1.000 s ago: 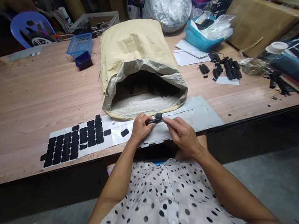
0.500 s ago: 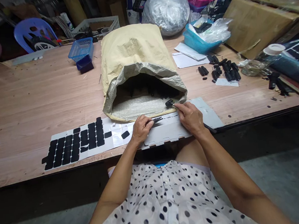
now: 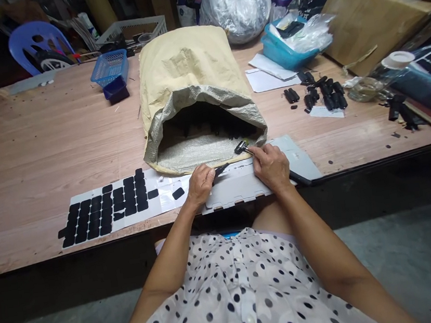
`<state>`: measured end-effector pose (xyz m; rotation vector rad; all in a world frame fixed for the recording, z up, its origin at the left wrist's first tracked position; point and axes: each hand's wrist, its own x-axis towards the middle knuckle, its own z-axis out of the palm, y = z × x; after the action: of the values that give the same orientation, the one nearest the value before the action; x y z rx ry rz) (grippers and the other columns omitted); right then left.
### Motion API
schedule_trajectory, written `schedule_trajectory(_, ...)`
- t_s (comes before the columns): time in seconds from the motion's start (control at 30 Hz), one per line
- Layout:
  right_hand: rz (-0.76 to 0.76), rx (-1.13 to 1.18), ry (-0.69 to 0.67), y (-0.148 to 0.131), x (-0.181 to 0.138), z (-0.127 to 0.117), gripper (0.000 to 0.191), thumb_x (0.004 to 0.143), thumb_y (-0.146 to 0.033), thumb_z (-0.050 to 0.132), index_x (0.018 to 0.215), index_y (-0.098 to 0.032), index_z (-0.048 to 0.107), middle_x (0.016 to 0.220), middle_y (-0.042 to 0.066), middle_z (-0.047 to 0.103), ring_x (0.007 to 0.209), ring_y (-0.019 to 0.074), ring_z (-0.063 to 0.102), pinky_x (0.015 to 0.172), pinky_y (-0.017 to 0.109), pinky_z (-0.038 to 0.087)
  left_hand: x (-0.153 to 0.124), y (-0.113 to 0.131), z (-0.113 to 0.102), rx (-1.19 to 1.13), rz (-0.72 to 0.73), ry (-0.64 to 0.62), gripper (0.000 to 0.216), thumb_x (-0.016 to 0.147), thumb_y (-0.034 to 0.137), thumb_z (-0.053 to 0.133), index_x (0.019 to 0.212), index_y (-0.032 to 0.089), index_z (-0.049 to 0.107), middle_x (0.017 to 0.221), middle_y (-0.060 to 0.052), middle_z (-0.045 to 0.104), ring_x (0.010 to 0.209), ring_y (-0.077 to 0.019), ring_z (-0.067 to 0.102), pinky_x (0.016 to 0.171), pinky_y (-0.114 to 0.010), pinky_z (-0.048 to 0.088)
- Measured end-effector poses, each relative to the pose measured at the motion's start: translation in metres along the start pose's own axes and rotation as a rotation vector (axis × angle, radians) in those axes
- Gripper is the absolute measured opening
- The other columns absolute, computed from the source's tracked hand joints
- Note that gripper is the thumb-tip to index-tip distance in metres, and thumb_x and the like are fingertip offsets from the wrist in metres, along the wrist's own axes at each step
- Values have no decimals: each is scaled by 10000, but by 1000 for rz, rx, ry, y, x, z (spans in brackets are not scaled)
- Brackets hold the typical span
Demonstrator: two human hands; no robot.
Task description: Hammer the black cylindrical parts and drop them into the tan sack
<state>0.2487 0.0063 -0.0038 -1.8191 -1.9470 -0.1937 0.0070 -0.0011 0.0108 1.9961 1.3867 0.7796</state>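
My left hand [image 3: 200, 184] rests on a grey board [image 3: 297, 159] at the table's near edge, fingers closed on a thin black tool [image 3: 221, 169]. My right hand [image 3: 271, 164] is just to the right, pinching a small black part [image 3: 241, 147] at the mouth of a big tan woven sack [image 3: 190, 81]. The sack lies open toward me with dark parts inside. A white sheet of black adhesive pads [image 3: 107, 206] lies left of my left hand, with one loose pad [image 3: 178, 192] near it.
A pile of black parts [image 3: 323, 96] and papers lie right of the sack. Blue baskets [image 3: 109, 67], a teal tray [image 3: 284, 53], a plastic bag [image 3: 235, 4], a cardboard box [image 3: 371, 22] and a bottle [image 3: 418, 81] line the back and right of the wooden table [image 3: 41, 146].
My hands parted from in front of me. The right hand carried the small black part up to the sack's mouth; the left stayed on the board with the tool.
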Motion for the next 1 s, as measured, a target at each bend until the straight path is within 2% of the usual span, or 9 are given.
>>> schedule_trajectory(0.2,-6,-7,-16,-1,2,0,365,906,-192,499,1174,-253,740,896,96,592,860,249,475,723,346,346,-8,10,-4,-40,-12,39,385,1037,387,394,689,235,457,777,-39,581,805,-206,548,812,-355,486)
schedule_trajectory(0.43,-2,1,-20,-1,3,2,365,910,-197,491,1176,-254,735,914,99,595,869,249,477,717,343,338,-38,32,-3,-232,-172,12,459,1048,482,348,716,223,531,719,-24,651,692,-177,602,702,-315,512)
schedule_trajectory(1.0,13,-18,-34,-5,3,0,366,940,-188,468,1177,-248,740,924,97,613,883,249,494,735,340,338,-28,33,0,6,-196,-80,415,1032,336,370,643,229,467,659,-1,577,679,-180,569,689,-317,438)
